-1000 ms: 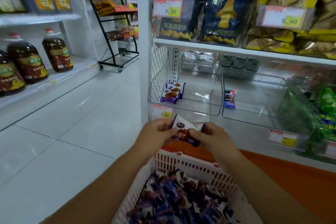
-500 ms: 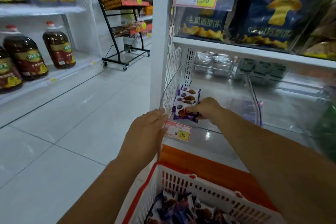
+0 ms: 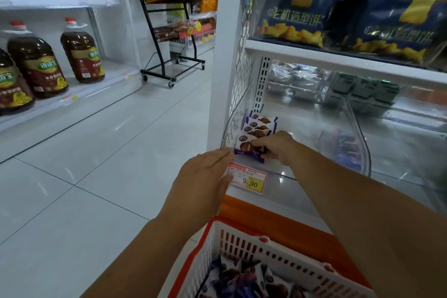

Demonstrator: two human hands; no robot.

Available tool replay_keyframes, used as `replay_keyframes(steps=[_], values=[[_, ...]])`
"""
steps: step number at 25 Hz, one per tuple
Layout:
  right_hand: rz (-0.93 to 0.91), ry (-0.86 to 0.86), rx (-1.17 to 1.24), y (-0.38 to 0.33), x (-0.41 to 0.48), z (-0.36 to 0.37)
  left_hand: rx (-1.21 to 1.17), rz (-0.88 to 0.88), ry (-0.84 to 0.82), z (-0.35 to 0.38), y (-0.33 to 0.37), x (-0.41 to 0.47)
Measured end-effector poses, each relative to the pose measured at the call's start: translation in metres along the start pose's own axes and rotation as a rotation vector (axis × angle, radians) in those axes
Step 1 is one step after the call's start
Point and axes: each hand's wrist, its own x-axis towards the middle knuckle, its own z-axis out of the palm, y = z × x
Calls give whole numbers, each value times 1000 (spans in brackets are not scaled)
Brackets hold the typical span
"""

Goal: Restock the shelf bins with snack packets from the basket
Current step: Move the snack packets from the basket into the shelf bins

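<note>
Fingers (image 3: 262,143) of the right hand (image 3: 278,147) pinched a purple snack packet (image 3: 248,149) by its right end, and I could not see the thumb. They held it upright at the front left corner of the clear shelf bin (image 3: 360,143), just inside the front lip. I judged that hold sensible: gripping one end kept the printed face forward and let the packet stand against the row of matching packets (image 3: 260,126) lined up behind it along the bin's left wall. The left hand (image 3: 205,176) was released, its fingers (image 3: 221,156) straight and together, with the tips at the bin's front left corner above the price tag (image 3: 248,178). I could not tell whether they touched the plastic, but the pose read to me as steadying the bin or guarding the packet from tipping out. The packet sat under the right fingertips and just beyond the left ones. Below, the white basket (image 3: 273,256) by the shelf's orange base (image 3: 278,222) held many more packets (image 3: 244,278), so with only a short row in the bin I reckoned the restock was barely begun.
</note>
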Motion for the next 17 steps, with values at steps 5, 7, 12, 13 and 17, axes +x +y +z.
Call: replay_keyframes(steps=[5, 7, 12, 13, 17], values=[[8, -27, 0, -8, -18, -3, -35, 18, -2, 1, 0, -9], [2, -51, 0, -12, -41, -10, -44, 14, 12, 2, 1, -14], [-458, 269, -29, -8, -110, -35, -78, -5, 149, 4, 23, -38], [-591, 302, 42, 1, -133, -38, -99, 3, 172, 8, 29, -44], [-695, 309, -20, 91, -205, -38, -168, 60, -168, 48, 52, -80]])
